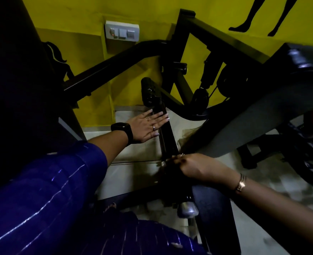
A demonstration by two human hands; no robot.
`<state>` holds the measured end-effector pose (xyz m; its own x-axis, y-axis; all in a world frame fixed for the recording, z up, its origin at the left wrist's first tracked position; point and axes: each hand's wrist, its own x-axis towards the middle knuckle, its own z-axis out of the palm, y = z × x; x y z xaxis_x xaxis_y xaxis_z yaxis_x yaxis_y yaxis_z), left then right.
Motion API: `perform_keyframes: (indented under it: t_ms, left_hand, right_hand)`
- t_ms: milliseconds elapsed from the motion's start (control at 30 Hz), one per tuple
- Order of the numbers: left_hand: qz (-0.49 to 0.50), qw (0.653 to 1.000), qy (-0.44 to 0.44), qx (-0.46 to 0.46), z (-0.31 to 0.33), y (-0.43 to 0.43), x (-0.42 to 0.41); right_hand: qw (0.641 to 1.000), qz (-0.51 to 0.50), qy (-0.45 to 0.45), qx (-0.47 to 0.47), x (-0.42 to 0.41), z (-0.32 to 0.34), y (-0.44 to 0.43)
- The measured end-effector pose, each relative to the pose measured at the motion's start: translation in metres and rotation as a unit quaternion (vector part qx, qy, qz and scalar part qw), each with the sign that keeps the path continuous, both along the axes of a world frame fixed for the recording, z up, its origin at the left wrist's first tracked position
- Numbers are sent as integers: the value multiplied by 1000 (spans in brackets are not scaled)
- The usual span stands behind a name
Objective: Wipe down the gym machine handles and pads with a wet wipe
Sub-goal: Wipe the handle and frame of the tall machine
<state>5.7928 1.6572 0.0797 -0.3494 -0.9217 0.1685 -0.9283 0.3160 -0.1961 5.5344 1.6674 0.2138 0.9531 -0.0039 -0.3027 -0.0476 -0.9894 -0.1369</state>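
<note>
A black machine arm (167,137) runs down from a black roller pad (146,92) toward me. My left hand (146,127), with a black watch on its wrist, lies flat with straight fingers, the fingertips touching the upper part of the arm. My right hand (190,167), with a gold bracelet on its wrist, curls around the arm's lower end. A small pale scrap, seemingly the wet wipe (163,163), shows at its fingertips; most of it is hidden. A grey seat pad (244,126) slopes up to the right of the arm.
Black frame tubes (115,59) cross in front of a yellow wall with a switch plate (122,31). Pulleys and a cable (200,96) sit behind the arm. A dark pad (212,208) and a silver end cap (187,209) lie below my right hand. The floor is pale tile (133,173).
</note>
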Motion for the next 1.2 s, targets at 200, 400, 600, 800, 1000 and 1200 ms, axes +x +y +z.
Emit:
perform_keyframes:
  t_ms: [200, 400, 600, 800, 1000, 1200]
  left_hand:
    - [-1, 1000, 22, -9, -1, 7, -10]
    - [4, 999, 38, -5, -2, 18, -21]
    - [2, 998, 60, -15, -4, 31, -33]
    - [-13, 998, 59, -35, -8, 38, -41]
    - [-26, 994, 90, -52, -12, 49, -59]
    - [-33, 993, 96, -56, -8, 56, -65]
  right_hand:
    - [998, -48, 27, -32, 20, -20, -14]
    - [997, -12, 30, -68, 3, -24, 15]
    - [991, 36, 89, -89, -1, -11, 25]
    - [995, -42, 64, -60, -1, -25, 27]
    - [992, -28, -82, 87, -31, -16, 35]
    - [805, -493, -194, 269, -67, -26, -4]
